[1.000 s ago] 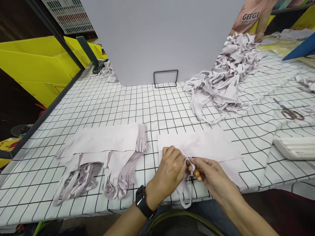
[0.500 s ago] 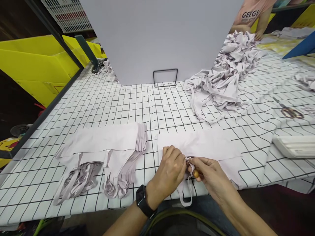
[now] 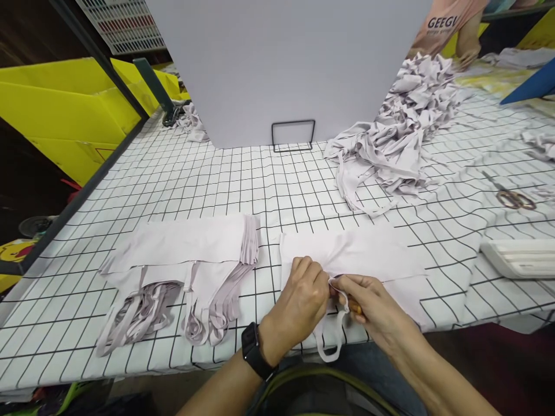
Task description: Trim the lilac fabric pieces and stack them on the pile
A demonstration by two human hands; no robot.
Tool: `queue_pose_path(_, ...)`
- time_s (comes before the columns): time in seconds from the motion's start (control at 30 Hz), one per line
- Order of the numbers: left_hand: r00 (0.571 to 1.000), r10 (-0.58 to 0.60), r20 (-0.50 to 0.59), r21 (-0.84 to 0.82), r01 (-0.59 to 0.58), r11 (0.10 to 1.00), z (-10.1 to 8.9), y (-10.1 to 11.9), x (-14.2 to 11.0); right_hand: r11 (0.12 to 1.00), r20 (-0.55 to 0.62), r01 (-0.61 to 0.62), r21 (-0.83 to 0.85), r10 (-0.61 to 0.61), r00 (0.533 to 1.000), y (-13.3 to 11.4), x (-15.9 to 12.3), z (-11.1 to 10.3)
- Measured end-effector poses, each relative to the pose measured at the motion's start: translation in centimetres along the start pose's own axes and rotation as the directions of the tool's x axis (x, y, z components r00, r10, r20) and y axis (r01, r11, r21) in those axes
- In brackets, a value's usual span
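A pale lilac strapped garment (image 3: 373,248) lies flat in front of me at the table's near edge. My left hand (image 3: 303,294), with a black watch on the wrist, is closed on the garment near the base of its narrow strap (image 3: 329,357). Thumb and forefinger of my right hand (image 3: 375,306) pinch the strap close to the left fingertips. An orange-brown rounded handle (image 3: 355,307) sits inside my right hand; the rest of that tool is hidden. Below the hands the strap hangs in a loop.
A neat stack of similar garments (image 3: 186,240) lies to the left, straps toward me. A loose garment heap (image 3: 394,144) is at back right, near scissors (image 3: 511,196) and a white tray (image 3: 520,257). A grey panel (image 3: 286,69) stands behind; another person's hand (image 3: 468,55) is at far right.
My right hand has shifted slightly right and turned, drawing the strap out into a wider curve. The handle in it has tilted. My left hand stays nearly in place.
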State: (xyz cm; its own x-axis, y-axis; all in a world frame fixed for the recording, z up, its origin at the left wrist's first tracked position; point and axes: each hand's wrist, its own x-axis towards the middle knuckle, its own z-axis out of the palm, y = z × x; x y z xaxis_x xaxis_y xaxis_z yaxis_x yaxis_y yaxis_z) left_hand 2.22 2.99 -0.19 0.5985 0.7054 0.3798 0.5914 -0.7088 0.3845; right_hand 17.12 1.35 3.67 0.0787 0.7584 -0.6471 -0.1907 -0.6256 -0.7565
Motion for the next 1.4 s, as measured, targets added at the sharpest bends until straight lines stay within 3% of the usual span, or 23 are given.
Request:
queue_pose_path(0.23,0.996,-0.025,-0.08,-0.059,0.02,0.998,-0.2,-0.3,0.0,0.998,0.118,-0.063,-0.021,0.065,0.991,-0.4,0.4,-0.7)
queue_pose_path(0.47,1.0,-0.004,-0.023,-0.028,0.003,1.0,-0.2,-0.8,0.4,0.998,0.166,-0.043,-0.054,0.051,0.985,-0.2,0.5,0.0)
queue_pose_path(0.6,0.999,-0.016,0.052,0.013,0.015,1.0,-1.2,-0.5,-0.3,0.976,0.145,0.117,-0.182,-0.091,0.985,1.3,-0.6,-1.0)
queue_pose_path(0.73,0.988,-0.069,0.139,-0.082,0.081,0.993,-3.9,0.0,-1.9,0.837,0.1,0.301,-0.457,-0.288,0.952,1.6,-1.7,-4.7)
queue_pose_path(0.8,0.987,-0.134,0.09,-0.149,0.146,0.978,-4.8,-0.4,-2.3,0.757,-0.033,0.312,-0.574,-0.402,0.915,0.3,-1.3,-7.2)
queue_pose_path(0.87,0.979,-0.203,-0.013,-0.145,0.199,0.969,-4.9,-1.2,-1.7,0.67,-0.167,0.273,-0.691,-0.514,0.841,-1.8,0.3,-9.4)
queue_pose_path(0.93,0.961,-0.263,-0.082,-0.06,0.259,0.964,-4.4,-2.3,-0.2,0.574,-0.251,0.23,-0.786,-0.635,0.73,-4.0,2.7,-10.7)
queue_pose_path(1.0,0.935,-0.353,-0.045,0.055,0.355,0.933,-3.8,-3.2,1.7,0.534,-0.273,0.198,-0.822,-0.675,0.686,-5.6,5.1,-11.2)
queue_pose_path(1.1,0.851,-0.518,0.083,0.155,0.503,0.85,-3.2,-4.2,4.0,0.53,-0.216,0.249,-0.811,-0.666,0.714,-6.6,7.5,-11.3)
queue_pose_path(1.17,0.814,-0.569,0.115,0.152,0.552,0.82,-3.2,-4.7,4.8,0.553,-0.195,0.293,-0.78,-0.659,0.726,-6.5,7.9,-11.7)
queue_pose_path(1.4,0.797,-0.591,0.123,-0.03,0.598,0.801,-3.8,-6.1,5.3,0.692,-0.156,0.459,-0.558,-0.631,0.76,-5.6,6.4,-13.9)
